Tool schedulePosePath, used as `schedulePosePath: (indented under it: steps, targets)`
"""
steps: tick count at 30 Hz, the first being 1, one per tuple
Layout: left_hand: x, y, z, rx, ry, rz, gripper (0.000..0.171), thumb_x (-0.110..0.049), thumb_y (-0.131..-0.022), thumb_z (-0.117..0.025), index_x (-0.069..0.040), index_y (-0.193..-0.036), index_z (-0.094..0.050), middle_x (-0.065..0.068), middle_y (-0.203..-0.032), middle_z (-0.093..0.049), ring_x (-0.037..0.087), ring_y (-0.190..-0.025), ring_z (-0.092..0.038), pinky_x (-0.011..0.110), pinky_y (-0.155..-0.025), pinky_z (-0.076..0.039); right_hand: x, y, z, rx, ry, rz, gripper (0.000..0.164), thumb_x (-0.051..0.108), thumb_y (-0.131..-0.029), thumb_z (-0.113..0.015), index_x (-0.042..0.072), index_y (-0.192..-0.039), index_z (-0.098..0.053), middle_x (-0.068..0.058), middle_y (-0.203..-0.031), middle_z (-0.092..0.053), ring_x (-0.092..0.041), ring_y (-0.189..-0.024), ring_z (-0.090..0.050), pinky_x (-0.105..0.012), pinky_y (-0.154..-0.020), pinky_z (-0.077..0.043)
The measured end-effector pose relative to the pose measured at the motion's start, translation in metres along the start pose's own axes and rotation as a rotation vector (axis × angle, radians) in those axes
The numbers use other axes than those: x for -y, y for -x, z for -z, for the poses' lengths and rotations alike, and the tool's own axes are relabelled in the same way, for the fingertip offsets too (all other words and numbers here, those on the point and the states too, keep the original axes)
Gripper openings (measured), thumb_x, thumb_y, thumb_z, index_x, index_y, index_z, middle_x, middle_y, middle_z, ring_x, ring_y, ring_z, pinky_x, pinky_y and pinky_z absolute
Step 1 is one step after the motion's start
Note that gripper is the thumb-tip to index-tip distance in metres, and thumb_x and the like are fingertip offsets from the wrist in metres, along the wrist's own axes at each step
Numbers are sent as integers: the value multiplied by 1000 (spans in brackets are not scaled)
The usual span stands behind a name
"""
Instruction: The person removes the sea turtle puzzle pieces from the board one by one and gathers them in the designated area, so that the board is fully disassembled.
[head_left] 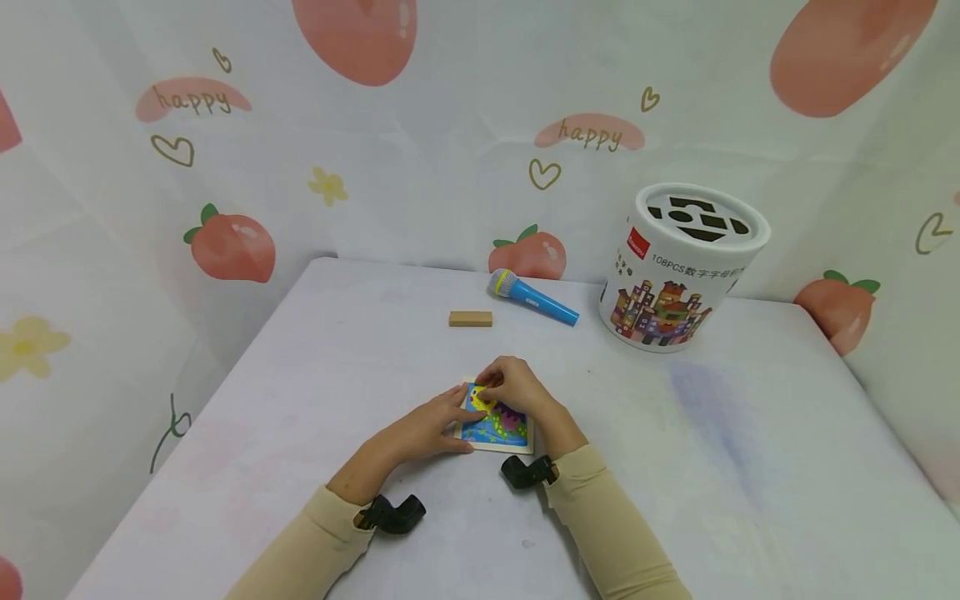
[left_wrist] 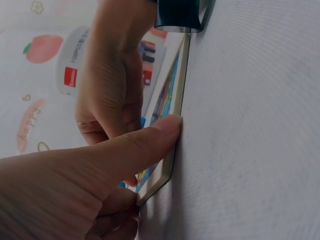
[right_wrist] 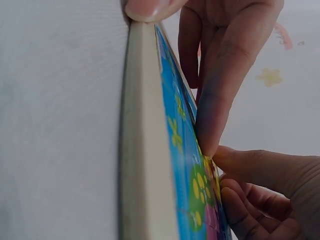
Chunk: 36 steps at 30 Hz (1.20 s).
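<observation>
A small square jigsaw puzzle (head_left: 491, 427) lies on the table in a pale wooden frame, its picture blue, yellow, green and purple. My left hand (head_left: 427, 429) holds its left side. In the left wrist view the left thumb (left_wrist: 167, 127) presses on the frame's edge, with other fingers curled at the corner. From the far side my right hand (head_left: 517, 387) reaches over and pinches at the yellow upper-left part. The right thumb (right_wrist: 240, 162) meets the left index fingertip there, in the right wrist view. Whether a loose piece sits between the right fingers is hidden.
A small wooden block (head_left: 471, 319) lies beyond the puzzle, beside a blue toy microphone (head_left: 536, 298). Farther right stands a white tub (head_left: 675, 283) with a slotted lid. A patterned cloth backdrop (head_left: 420, 150) rises behind the table. Each wrist carries a black camera mount.
</observation>
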<state>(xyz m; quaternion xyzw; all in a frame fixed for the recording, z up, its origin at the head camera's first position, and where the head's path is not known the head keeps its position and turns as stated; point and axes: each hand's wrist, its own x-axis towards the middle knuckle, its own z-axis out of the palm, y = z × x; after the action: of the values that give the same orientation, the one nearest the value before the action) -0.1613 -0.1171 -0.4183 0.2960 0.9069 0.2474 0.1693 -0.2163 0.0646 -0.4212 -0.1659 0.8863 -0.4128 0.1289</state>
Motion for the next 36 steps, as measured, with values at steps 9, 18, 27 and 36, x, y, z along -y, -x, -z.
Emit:
schedulePosePath:
  steps: [9, 18, 27, 36]
  targets:
    - [0, 1, 1, -21, 27, 4, 54, -26, -82, -71, -6, -130, -55, 23, -151, -23, 35, -142, -20, 50, -111, -28, 4, 2, -2, 35, 32, 35, 21, 7, -81, -71, 0, -100, -71, -7, -98, -56, -13, -81, -54, -22, -71, -49]
    - [1, -1, 1, -12, 26, -5, 55, -26, -82, -71, -3, -130, -55, 25, -151, -20, 36, -142, -17, 50, -111, -27, 14, 5, -2, 36, 92, 28, 23, 10, -81, -71, 1, -103, -70, -9, -98, -55, -15, -81, -52, -23, -69, -47]
    - [1, -3, 0, -11, 28, 6, 55, -26, -82, -71, -3, -129, -55, 25, -151, -21, 37, -142, -18, 51, -112, -26, 12, 2, -3, 28, 78, -7, 20, 9, -81, -72, 2, -99, -67, -9, -96, -55, -16, -82, -52, -29, -76, -49]
    - [0, -1, 0, -12, 24, 12, 55, -26, -82, -71, -4, -130, -55, 25, -151, -20, 37, -142, -18, 50, -112, -26, 13, 2, -5, -5, 18, -28, 16, 2, -81, -69, 2, -96, -66, -7, -88, -59, -15, -80, -51, -28, -74, -47]
